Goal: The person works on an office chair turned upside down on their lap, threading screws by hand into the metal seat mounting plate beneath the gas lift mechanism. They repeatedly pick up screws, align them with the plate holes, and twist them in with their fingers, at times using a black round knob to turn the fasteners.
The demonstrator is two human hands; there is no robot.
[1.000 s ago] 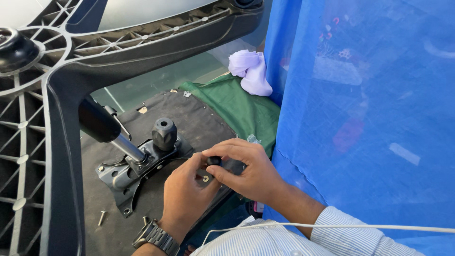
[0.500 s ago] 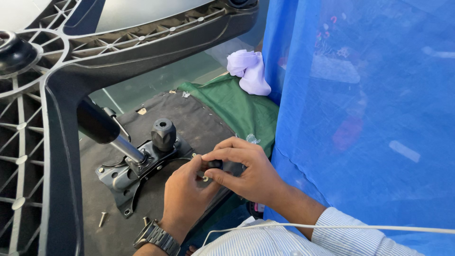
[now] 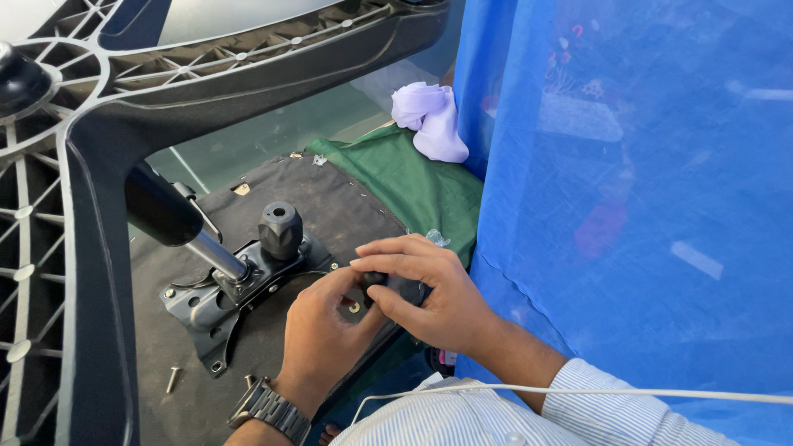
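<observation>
Seat underside (image 3: 330, 194); both hands (image 3: 429, 293) on bolt (image 3: 353, 307)

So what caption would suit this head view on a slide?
Both hands, left hand and right hand, pinch a bolt on a black metal mechanism plate atop an upturned seat.

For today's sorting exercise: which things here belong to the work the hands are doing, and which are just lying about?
In use:
left hand and right hand, both at a bolt with washer
black metal chair mechanism plate
upturned seat underside

Lying about:
loose screw
green cloth
lilac cloth
blue netting
plastic chair base
</observation>
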